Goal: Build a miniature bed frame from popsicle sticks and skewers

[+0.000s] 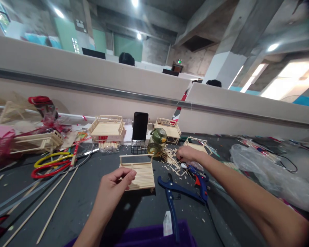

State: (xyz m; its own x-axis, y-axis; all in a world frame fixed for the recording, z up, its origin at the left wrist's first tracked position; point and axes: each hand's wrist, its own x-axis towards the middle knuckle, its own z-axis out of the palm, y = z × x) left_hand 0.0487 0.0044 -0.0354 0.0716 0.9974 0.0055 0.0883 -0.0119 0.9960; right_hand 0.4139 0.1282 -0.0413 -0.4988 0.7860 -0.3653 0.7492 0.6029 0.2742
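Observation:
My left hand (115, 183) is over the left side of a small platform of wooden sticks (141, 175) with a rail along its back edge. Its thumb and fingers are pinched together; what lies between them, if anything, is too small to make out. Farther off, my right hand (186, 153) reaches down to a pile of short wooden sticks (171, 157). Its fingers are curled, and their tips are partly hidden at the pile. Just below that hand lies a blue glue gun (201, 183). A blue-handled cutter (170, 187) rests right of the platform.
Behind the platform, a phone (140, 126) stands on a wire holder beside a green bottle (157, 141). More stick models (106, 128) line the back. Scissors with red and yellow handles (53, 168) and long sticks (58, 204) lie left. Clear plastic (257, 168) spreads right.

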